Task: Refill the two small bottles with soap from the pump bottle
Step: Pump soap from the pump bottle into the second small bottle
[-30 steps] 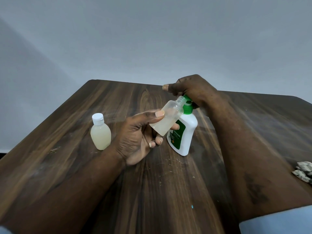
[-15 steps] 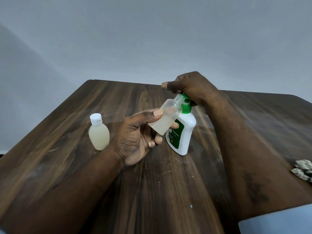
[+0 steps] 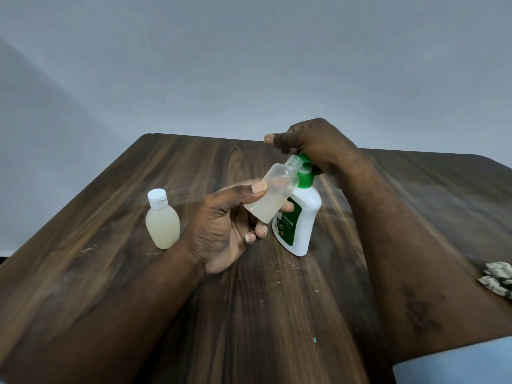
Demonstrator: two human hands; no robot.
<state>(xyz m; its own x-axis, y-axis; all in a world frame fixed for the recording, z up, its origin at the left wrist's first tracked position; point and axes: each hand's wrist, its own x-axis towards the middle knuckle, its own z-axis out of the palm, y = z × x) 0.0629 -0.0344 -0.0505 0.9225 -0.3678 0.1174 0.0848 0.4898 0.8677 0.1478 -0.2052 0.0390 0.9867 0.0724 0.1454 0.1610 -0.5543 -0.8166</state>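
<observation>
Broadly, a dark wooden counter (image 3: 277, 314) fills the lower half of the view, with a plain grey wall (image 3: 249, 65) behind it. Both bare forearms reach in from the near edge towards the pump bottle (image 3: 302, 220), the right one ending in a pale blue sleeve (image 3: 457, 361) at the bottom corner.

That white pump bottle, with a green label and a green pump head, stands upright on the counter near its middle. The right hand (image 3: 313, 142) sits on top of it, palm down and wrist bent, its fingers (image 3: 318, 169) curled over and round the green pump head while the thumb sticks out straight to the left.

Just left of the pump bottle, the left hand (image 3: 221, 231) is raised off the counter, palm turned inward. Its thumb and first fingers grip the open small bottle (image 3: 273, 195) near the base; the last two fingers curl loosely below it. This clear bottle has no cap and is tilted, with its threaded mouth up against the pump head under the right hand. A little pale soap lies in its lower end. Whether the spout touches the mouth I cannot tell.

Well left of the pump bottle, beyond the left hand, the capped small bottle (image 3: 162, 220) stands upright on the counter, white cap on, nearly full of pale yellowish soap.

Far right of the pump bottle, a crumpled patterned cloth (image 3: 498, 278) lies at the counter's edge.
</observation>
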